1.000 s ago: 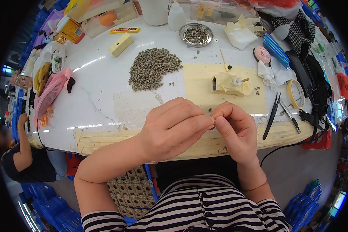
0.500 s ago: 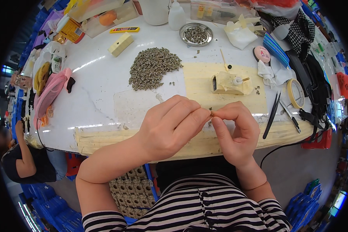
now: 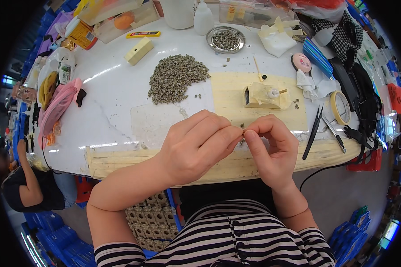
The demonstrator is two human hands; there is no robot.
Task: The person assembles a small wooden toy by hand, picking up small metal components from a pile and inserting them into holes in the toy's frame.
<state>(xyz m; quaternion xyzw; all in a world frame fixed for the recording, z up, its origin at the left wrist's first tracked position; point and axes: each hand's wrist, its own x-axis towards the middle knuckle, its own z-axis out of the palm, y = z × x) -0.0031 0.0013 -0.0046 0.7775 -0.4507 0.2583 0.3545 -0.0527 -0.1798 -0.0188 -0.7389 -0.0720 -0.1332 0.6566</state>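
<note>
My left hand (image 3: 202, 144) and my right hand (image 3: 274, 149) meet fingertip to fingertip above the table's near edge. Both are closed in a pinch, and what sits between the tips is too small and too covered to name. A big heap of small metal parts (image 3: 176, 79) lies beyond my left hand. Past my right hand stands a tape-wrapped block (image 3: 265, 96) with a short stick in its top, on a sheet of yellowish masking tape (image 3: 227, 95). A few loose small parts (image 3: 297, 104) lie beside that block.
A round metal dish (image 3: 212, 46) of similar parts stands at the back. To the right are black tweezers (image 3: 314, 132), a metal pen-like tool (image 3: 334, 134) and a tape roll (image 3: 340, 107). At left lies a pink mesh pouch (image 3: 58, 109). Another person's arm (image 3: 29, 175) shows at far left.
The fingertips have closed further over the small piece, which showed between them before. My right thumb has risen towards its index finger. The things on the table have not moved.
</note>
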